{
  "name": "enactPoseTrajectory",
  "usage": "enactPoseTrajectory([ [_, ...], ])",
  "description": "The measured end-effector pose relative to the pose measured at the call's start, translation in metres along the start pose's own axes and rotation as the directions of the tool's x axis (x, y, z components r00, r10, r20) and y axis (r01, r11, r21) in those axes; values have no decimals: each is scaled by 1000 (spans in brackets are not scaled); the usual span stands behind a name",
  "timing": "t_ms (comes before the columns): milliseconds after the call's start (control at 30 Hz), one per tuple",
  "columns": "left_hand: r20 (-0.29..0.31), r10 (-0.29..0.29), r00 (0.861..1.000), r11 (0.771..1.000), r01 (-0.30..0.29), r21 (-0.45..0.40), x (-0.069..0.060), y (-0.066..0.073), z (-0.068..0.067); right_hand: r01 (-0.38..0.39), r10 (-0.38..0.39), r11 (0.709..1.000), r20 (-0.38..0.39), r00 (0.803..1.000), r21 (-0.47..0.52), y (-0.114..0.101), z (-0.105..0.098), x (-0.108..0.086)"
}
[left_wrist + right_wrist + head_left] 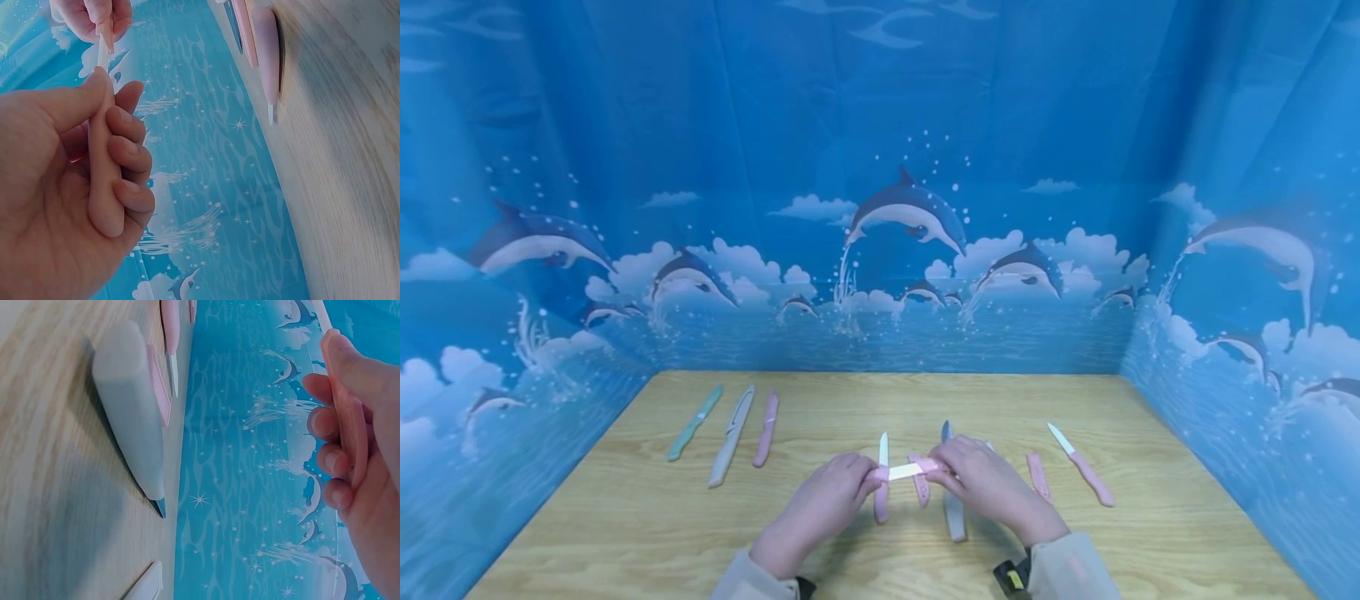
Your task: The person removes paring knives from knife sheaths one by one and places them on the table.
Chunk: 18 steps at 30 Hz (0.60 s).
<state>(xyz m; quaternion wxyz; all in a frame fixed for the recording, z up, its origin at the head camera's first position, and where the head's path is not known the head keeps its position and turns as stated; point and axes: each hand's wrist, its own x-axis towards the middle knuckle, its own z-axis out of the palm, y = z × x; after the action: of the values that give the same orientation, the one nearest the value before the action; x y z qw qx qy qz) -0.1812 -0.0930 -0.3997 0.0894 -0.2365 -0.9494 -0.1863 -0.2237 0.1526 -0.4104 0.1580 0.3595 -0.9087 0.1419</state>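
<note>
My left hand (832,494) grips the handle of a pink knife (105,169), with the thumb along it and the fingers curled round. A pink sheath (348,419) is in my right hand (985,481), the thumb pressing its near end. Between the hands the knife's pale blade shows, held level above the table in the head view; its tip is hidden at the sheath. Below lie a bare pink-handled knife (882,502), another pink sheath (922,492) and a grey-handled knife (128,406) with a dark blade, partly covered by the right hand in the head view.
Left on the wooden table (625,533) lie a green knife (688,433), a long grey knife (727,454) and a pink knife (765,433). To the right are a pink sheath (1037,475) and a bare pink-handled knife (1092,479). A blue dolphin curtain (880,100) surrounds the table.
</note>
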Motion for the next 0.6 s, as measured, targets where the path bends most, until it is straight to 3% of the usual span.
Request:
enactPoseTrajectory([
  [333, 16, -13, 1000, 1000, 14, -5, 0, 0, 0, -43, 43, 999, 24, 999, 5, -1, -1, 0],
  [600, 16, -1, 1000, 1000, 0, 6, 1, 0, 0, -26, 26, 1000, 33, 999, 15, 2, -2, 1],
])
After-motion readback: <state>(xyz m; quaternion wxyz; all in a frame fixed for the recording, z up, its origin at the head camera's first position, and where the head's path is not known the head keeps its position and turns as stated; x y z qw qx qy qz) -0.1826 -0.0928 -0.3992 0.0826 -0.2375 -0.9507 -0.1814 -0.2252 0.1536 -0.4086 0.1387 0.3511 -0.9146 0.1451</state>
